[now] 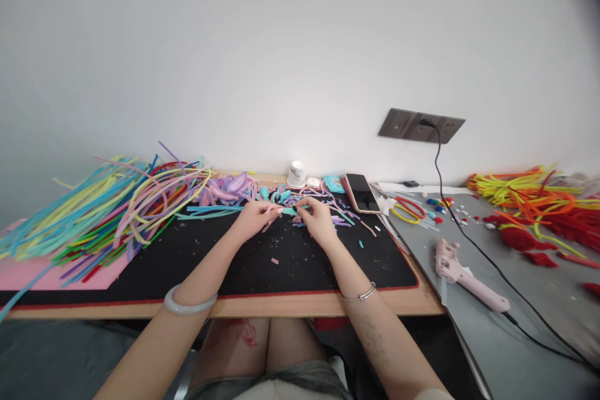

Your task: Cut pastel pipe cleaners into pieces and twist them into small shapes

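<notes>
Both hands meet over the far middle of a black mat [290,272]. Between the fingers of my left hand [257,219] is a pink pipe cleaner [269,225], its lower end hanging down. My right hand [319,222] pinches a teal pipe cleaner [287,211] that spans the small gap between the hands. Whether the pink and teal pieces are joined cannot be made out. Just beyond the fingers lie bent pink, teal and purple pipe-cleaner pieces [232,187]. A short pink scrap [274,260] rests on the mat below the hands.
Loose pipe cleaners [70,212] heap up at left on a pink sheet [112,275]. A white cup [297,174] and phone [362,192] stand at the back. Rightward are yellow-and-orange-handled scissors [407,209], a corded glue gun [469,278], pompoms [440,205] and red-orange pipe cleaners [534,197].
</notes>
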`<state>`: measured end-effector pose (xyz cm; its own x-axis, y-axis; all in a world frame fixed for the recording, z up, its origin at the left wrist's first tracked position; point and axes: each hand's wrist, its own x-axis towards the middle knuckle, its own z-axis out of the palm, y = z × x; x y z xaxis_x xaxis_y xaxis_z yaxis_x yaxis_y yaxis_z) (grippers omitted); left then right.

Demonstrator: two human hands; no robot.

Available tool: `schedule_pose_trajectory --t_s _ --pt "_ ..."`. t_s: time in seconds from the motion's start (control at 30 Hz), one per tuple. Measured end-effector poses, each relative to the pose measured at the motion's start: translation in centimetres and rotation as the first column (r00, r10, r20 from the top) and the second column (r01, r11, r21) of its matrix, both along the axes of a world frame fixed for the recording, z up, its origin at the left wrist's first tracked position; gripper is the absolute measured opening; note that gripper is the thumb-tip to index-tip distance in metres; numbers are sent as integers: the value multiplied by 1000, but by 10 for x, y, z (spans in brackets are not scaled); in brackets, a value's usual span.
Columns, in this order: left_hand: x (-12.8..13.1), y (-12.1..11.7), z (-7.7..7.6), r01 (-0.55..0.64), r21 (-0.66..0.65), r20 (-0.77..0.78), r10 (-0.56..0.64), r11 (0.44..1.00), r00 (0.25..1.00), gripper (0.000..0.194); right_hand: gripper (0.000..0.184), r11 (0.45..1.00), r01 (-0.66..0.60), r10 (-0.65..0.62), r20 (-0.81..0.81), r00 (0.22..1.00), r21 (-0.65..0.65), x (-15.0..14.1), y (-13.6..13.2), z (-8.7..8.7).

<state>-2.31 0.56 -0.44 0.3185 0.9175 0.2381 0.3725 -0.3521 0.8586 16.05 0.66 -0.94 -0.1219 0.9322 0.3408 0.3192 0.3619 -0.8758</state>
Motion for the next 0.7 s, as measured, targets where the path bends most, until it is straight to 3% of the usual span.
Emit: schedule_pose_trajectory --t_s 0.07,0.17,0.27,0.47,0.7 --pt "1 -1 -1 50 -123 69 -42 991 997 33 9 999 2 -4 57 998 41 0 -1 2" --pt "3 -1 -2 85 -195 132 -60 977 989 28 8 991 -22 1 156 988 133 0 -4 6" --pt "3 0 -3 79 -200 149 -50 977 988 26 8 992 -47 31 135 990 120 -2 -5 7" --pt "2 2 -6 59 -169 175 -29 984 984 24 13 992 -81 82 11 997 -96 -2 -1 2" --pt "4 -1 -5 77 -130 64 -69 988 996 21 10 999 27 -34 153 988 43 -1 -3 6"
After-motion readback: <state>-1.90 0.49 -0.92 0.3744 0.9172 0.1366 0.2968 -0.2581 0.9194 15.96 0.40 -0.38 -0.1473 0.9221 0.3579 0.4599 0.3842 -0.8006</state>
